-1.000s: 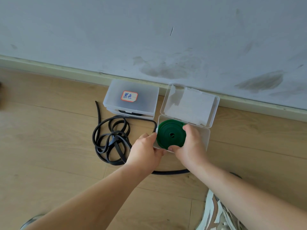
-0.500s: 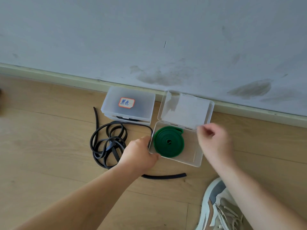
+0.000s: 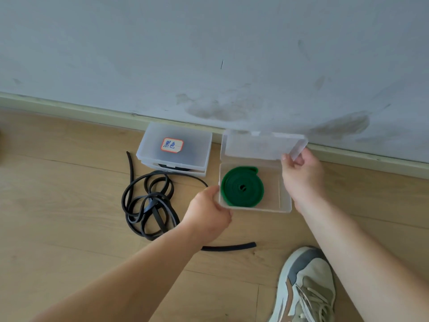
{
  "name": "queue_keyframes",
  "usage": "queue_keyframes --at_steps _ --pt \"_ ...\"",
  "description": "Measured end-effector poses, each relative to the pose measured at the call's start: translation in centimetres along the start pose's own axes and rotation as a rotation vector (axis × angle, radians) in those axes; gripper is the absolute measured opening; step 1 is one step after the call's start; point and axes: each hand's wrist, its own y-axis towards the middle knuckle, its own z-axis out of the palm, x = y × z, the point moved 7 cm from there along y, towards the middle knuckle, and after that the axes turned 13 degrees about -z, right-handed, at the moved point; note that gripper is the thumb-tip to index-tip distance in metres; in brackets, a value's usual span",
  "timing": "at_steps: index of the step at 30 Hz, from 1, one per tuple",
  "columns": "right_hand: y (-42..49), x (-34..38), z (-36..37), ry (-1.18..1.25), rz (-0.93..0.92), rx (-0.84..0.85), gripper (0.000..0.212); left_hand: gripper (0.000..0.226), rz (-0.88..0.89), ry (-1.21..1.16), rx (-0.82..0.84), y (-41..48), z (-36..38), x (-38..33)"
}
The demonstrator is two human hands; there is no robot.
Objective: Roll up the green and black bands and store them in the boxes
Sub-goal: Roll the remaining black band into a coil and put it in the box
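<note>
Between the two hands: a dark green flat rubber band (image 3: 242, 187), coiled into a tight disc, lies flat in the left part of a clear rectangular plastic box (image 3: 284, 201). That one's basically stored.
Right hand (image 3: 301, 180): the fingers pinch the right corner of the box's clear hinged lid (image 3: 260, 147), which stands tilted up on the wall side. My guess is it's held there so it can be swung down shut.
Left hand (image 3: 209, 212): curled onto the box's near left corner, thumb against the side wall. It's probably there so the light box doesn't skate or tip when the lid comes over.
Left of the left hand: a long black flat rubber band (image 3: 148, 201) in a loose tangle on the light wooden floor (image 3: 58, 205), one end trailing out under the left forearm. It isn't rolled yet, so roughly half the job's left.
Beyond the left hand: a second clear plastic box with a red-edged label sticker (image 3: 174, 147), lid down, by the skirting board. It's presumably for the black one. Something dark shows under its lid edge, can't tell what.
Below the right forearm: a grey and beige laced shoe (image 3: 306, 287).
Watch out: the coil's loose tail bulges on the hinge side, so it might spring up and catch the lid.
</note>
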Motion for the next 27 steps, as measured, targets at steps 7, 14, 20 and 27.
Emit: queue_keyframes --at_steps 7,14,20,27 --pt "-4.1 1.3 -1.5 -0.322 -0.204 -0.168 0.041 0.040 0.107 0.129 -0.148 0.8 -2.7 -0.3" --pt "-9.3 0.4 9.5 -0.278 -0.072 0.670 0.016 0.048 0.380 1.295 0.023 -2.1 -2.4 7.9" --pt "-14.9 -2.3 12.4 -0.833 -0.360 1.030 0.027 0.026 0.398 1.438 -0.162 -1.8 -1.9 7.6" --pt "-13.3 4.0 8.9 -0.277 0.068 0.687 0.060 0.013 0.115 0.860 -0.211 -4.3 -7.0 2.3"
